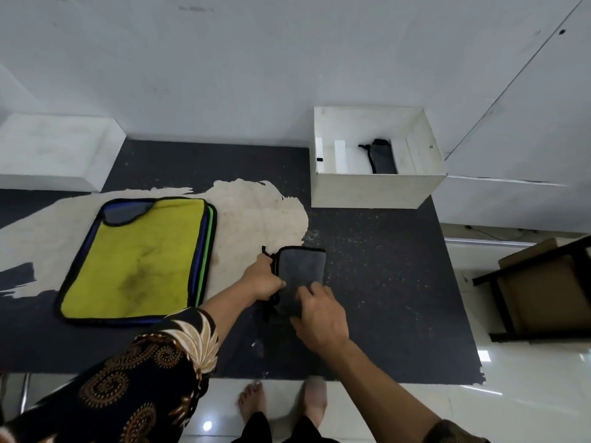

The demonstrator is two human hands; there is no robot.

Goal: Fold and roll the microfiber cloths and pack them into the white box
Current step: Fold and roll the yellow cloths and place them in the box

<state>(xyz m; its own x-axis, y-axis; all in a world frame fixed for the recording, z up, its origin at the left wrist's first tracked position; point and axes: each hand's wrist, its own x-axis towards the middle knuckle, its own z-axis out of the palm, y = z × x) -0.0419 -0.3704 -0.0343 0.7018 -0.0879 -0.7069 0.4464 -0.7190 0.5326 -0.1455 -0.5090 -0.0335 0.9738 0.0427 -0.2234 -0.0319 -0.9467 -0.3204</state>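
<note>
White walls back a dark, scuffed worktop (383, 282). One folded grey cloth (302, 270) lies with its long axis running away from the person; left hand (263, 279) pinches its left edge, right hand (319, 318) presses its near end flat, fingers spread. White box (377, 190) sits beyond-right, holding one rolled grey cloth (382, 158). One stack of yellow cloths (137, 260) waits left.

Both hands work a folded grey microfiber cloth (302, 270) on the dark speckled desk (383, 282): left hand (263, 279) pinches its black-trimmed edge, right hand (319, 318) presses its near end.
</note>
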